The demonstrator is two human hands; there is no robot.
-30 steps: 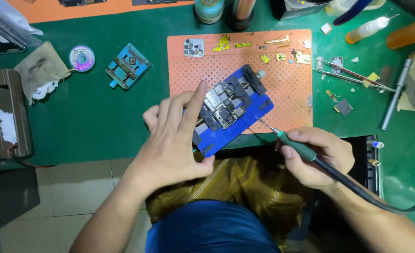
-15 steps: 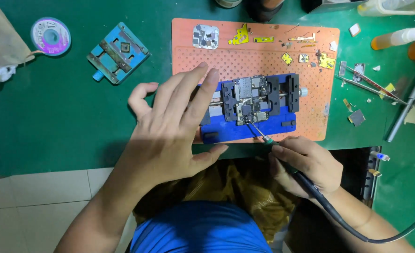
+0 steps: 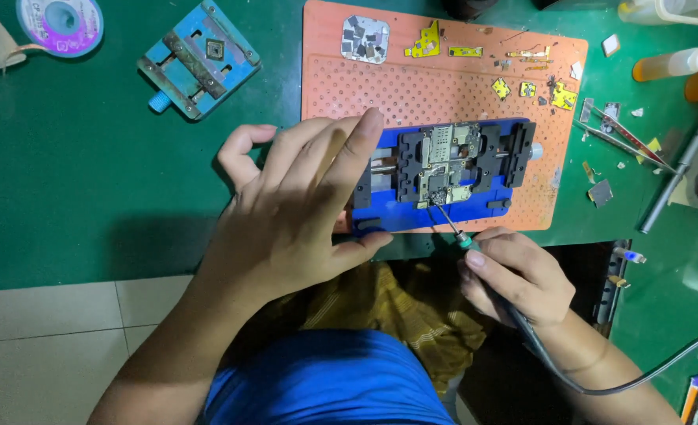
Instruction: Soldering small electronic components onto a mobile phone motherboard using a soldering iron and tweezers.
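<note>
Far left on the green mat (image 3: 89, 173) lie a solder-wick spool (image 3: 60, 24) and a spare light-blue clamp (image 3: 199, 57). The left hand (image 3: 294, 212), fingers spread, steadies the blue board holder (image 3: 443, 177) on the orange work pad (image 3: 443, 79). The right hand (image 3: 514, 275) grips a soldering iron (image 3: 453, 228), its tip touching the clamped circuit board (image 3: 447, 165). This looks like soldering under way; next calls for a steady tip.

The left hand (image 3: 301, 205) lies flat, fingers spread and extended forward. The right hand (image 3: 514, 275) is curled in a pen-like grip, wrist bent.
</note>
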